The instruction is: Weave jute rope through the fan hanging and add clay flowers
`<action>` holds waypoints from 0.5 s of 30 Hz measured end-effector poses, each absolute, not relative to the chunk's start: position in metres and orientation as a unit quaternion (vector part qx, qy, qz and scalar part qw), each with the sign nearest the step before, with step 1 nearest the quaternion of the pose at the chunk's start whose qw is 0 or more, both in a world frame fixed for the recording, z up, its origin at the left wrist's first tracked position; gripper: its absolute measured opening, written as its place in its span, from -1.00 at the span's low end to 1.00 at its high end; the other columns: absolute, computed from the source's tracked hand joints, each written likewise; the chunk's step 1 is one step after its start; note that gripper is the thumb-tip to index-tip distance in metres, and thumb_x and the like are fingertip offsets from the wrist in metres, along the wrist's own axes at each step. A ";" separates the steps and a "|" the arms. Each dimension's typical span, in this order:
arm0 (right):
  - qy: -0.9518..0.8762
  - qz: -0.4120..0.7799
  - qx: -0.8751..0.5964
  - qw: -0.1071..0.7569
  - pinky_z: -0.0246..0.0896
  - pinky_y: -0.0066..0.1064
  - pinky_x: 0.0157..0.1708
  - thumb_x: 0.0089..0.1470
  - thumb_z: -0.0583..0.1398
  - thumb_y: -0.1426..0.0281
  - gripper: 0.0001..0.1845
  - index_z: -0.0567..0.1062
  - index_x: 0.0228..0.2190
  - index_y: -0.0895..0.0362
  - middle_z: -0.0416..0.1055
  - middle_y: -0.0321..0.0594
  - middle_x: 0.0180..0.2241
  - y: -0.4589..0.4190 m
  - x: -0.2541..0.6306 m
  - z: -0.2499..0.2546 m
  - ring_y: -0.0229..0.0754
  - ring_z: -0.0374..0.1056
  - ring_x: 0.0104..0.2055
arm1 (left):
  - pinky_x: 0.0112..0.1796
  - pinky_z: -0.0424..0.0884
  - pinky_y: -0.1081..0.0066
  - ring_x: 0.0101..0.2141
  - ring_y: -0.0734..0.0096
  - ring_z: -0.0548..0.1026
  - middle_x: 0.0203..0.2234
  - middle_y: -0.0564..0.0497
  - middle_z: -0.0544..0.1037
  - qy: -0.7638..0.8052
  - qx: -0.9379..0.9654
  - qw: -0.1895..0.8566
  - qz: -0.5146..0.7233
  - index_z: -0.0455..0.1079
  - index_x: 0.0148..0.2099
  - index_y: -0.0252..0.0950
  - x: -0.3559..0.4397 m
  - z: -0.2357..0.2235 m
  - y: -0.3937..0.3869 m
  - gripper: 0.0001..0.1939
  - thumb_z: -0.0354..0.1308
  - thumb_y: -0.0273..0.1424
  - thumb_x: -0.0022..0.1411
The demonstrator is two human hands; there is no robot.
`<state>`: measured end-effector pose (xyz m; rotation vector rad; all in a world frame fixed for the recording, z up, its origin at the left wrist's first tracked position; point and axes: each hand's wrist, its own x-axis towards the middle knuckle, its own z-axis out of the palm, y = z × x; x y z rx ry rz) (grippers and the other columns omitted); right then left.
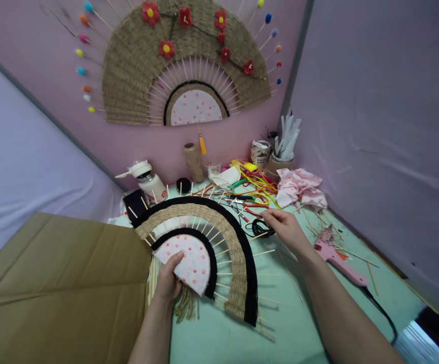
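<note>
My left hand (170,278) grips a woven fan (234,263) by its dotted pink half-round centre, thumb on top. The fan is a tan woven arch with black bands along its outer edge and around the centre. Thin wooden sticks radiate through it and poke out beyond the rim. Over the fan's right upper side, my right hand (283,227) has its fingers pinched together. What is between them, if anything, is too small to make out. Right beside those fingertips lies a coil of black cord (263,228), near a red-handled tool (256,206).
A large woven fan with red flowers (128,76) hangs on the pink back wall. Cardboard (63,288) stands at left. Behind are a white bottle (151,184), a twine spool (193,162) and coloured cords (268,187). A pink glue gun (341,263) lies at right.
</note>
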<state>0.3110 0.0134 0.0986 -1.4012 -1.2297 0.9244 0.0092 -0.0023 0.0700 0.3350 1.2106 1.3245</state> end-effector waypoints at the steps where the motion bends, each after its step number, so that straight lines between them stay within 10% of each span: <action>1: -0.515 0.375 -0.580 0.508 0.12 -0.41 -0.41 0.01 0.17 0.07 -0.60 0.54 -0.45 0.17 0.42 -0.24 -0.49 0.013 0.311 0.099 -0.21 0.26 -0.42 | -0.17 0.50 0.19 -0.30 0.08 0.59 -0.47 -0.09 0.60 0.525 0.146 0.610 0.575 0.44 -0.27 -0.37 0.009 0.070 -0.003 -0.73 0.25 -0.53 -0.13; 15: -0.481 0.473 -0.527 0.517 0.13 -0.40 -0.39 0.08 0.07 -0.02 -0.48 0.58 -0.41 0.15 0.39 -0.20 -0.51 0.014 0.315 0.089 -0.21 0.25 -0.42 | -0.10 0.45 0.33 -0.34 0.28 0.58 -0.48 0.02 0.60 0.521 0.130 0.585 0.608 0.46 -0.33 -0.32 0.005 0.071 -0.001 -0.84 0.19 -0.56 -0.04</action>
